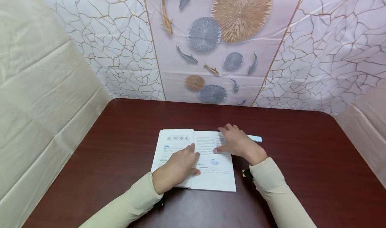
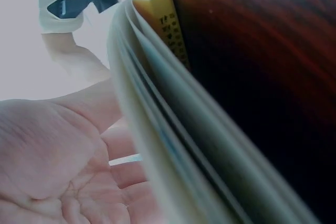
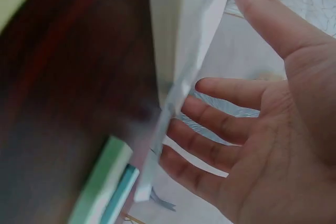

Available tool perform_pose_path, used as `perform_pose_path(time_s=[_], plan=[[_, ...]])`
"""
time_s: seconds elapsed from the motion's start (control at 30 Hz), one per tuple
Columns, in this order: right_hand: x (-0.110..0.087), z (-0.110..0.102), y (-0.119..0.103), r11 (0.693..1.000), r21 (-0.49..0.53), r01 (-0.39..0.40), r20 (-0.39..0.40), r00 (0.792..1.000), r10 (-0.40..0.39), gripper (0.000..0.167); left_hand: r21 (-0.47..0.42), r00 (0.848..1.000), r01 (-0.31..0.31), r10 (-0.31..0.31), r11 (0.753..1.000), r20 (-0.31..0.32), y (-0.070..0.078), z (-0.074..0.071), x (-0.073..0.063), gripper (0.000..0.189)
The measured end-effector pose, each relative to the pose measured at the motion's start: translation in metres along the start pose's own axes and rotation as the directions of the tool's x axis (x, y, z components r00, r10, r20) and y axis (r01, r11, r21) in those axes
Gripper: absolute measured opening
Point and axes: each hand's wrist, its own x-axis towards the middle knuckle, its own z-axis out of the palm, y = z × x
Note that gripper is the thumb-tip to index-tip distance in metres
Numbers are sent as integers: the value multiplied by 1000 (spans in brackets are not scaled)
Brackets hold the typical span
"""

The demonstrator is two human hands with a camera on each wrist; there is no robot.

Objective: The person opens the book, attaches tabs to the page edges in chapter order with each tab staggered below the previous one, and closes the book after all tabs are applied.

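Observation:
An open book [image 1: 214,179] with printed text lies on the table. Across its inner fold, over the left page, rests my left hand [image 1: 180,164], fingers extended and the thumb on the right page. My right hand [image 1: 238,142] is at the upper right corner of the right page, its thumb on the paper and its fingers spread by the top edge. From the left wrist, curved page edges [image 2: 173,124] show beside the palm [image 2: 52,145]. In the right wrist view, straight fingers [image 3: 210,121] stand along the page edge [image 3: 173,98].
A pale blue block [image 1: 254,138] lies just right of the book, partly behind my right hand. The right wrist view has a green block [image 3: 100,182] beside a teal one [image 3: 119,195]. A small yellow item [image 1: 243,173] shows near my right wrist. Patterned cloth [image 1: 205,70] hangs behind the table.

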Motion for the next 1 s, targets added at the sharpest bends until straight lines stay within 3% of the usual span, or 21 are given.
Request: perform_pose_path(time_s=[0.23,0.6,0.83,1.0], plan=[[1,4,3,1000,-16,-24,-5,1000,24,89,14,1000,-8,7,1000,12,3,-1,4,57],[-4,12,-11,981,-191,-14,-82,997,-2,78,-9,1000,15,-15,1000,12,2,0,0,58],[-2,12,-4,995,-103,-1,-63,998,-5,89,0,1000,-8,8,1000,11,0,0,0,60],[0,10,-1,997,-73,28,-74,997,-33,88,-12,995,-35,36,999,91,-2,-4,-3,93]])
